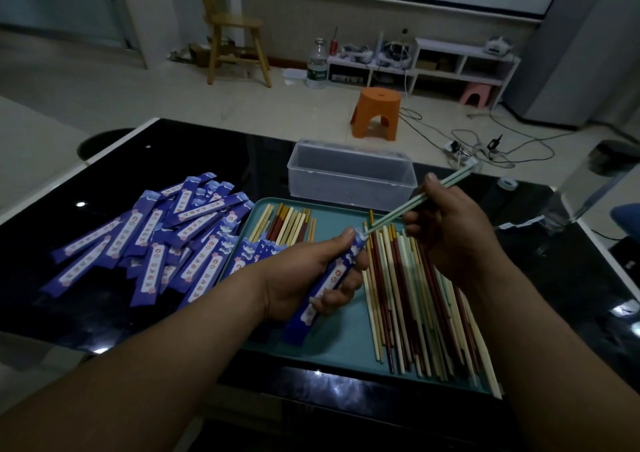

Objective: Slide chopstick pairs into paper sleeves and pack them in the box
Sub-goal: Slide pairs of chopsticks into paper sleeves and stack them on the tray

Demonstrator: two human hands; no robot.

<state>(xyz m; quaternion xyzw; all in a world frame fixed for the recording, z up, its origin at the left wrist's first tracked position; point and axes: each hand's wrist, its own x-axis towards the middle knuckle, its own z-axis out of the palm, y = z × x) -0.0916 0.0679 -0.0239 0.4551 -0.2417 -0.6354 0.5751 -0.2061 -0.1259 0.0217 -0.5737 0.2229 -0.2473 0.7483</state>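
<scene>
Pale-green chopstick pair (393, 215) being pinched by right hand (450, 235), purple paper sleeve (304, 318) being gripped by left hand (299, 273) — clear plastic box (349, 178) beyond teal tray (332, 335).

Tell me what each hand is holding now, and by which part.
Left hand grips a blue paper sleeve along its upper half, near the open mouth. Right hand pinches a pale green chopstick pair about midway, tips at that mouth.

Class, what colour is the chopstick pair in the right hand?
The chopstick pair is pale green; head view.
</scene>
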